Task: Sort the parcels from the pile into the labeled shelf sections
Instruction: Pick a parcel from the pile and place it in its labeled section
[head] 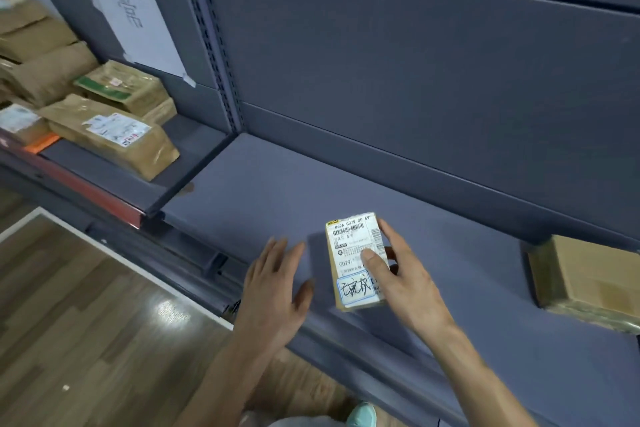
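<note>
Wood-plank floor (69, 322) fills the lower left, crossed by a white strip (138, 269), with a bright light reflection (171, 310); a grey metal shelving unit (415, 62) spans the upper right.

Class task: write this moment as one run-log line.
step: shelving | right hand: grips small labelled parcel over grey shelf | left hand: open, beside parcel, not touching | cardboard box: on shelf, right
</note>
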`<action>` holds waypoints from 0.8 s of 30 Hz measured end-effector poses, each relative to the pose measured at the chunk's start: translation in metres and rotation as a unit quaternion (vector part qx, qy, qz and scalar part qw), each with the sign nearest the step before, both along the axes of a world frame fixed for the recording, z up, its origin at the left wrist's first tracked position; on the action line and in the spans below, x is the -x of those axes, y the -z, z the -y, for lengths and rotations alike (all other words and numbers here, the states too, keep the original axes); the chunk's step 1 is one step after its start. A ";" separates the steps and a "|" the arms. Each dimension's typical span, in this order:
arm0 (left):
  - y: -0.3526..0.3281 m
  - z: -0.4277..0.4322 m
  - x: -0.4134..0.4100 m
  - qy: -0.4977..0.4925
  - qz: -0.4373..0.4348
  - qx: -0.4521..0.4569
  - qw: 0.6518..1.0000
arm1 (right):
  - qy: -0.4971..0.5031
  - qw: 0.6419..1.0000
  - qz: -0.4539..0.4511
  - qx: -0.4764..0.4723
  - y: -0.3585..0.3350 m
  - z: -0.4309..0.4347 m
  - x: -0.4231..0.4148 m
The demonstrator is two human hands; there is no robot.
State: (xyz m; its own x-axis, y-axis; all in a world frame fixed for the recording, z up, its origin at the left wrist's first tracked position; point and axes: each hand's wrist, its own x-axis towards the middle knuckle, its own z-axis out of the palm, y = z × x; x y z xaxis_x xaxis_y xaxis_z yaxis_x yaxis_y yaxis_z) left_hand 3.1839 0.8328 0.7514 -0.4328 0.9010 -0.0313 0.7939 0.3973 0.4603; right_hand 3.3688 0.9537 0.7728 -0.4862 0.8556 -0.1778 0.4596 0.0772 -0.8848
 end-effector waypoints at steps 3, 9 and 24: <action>0.001 0.031 0.040 -0.026 0.010 -0.009 1.000 | -0.024 1.000 -0.004 -0.005 -0.003 0.020 0.041; 0.007 0.094 0.113 -0.085 0.011 -0.018 0.996 | -0.073 0.997 -0.020 -0.011 -0.001 0.064 0.127; 0.015 0.226 0.227 -0.286 0.039 -0.034 0.957 | -0.284 0.958 -0.025 0.025 0.009 0.129 0.327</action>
State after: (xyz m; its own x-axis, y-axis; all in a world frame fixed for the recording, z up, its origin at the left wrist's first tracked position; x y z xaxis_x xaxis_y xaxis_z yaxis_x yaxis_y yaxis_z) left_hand 2.9573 0.6067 0.7364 -0.8542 0.5189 -0.0341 0.4174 0.7234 0.5500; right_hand 3.0423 0.8249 0.7634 -0.8799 0.4414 -0.1760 0.3124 0.2583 -0.9141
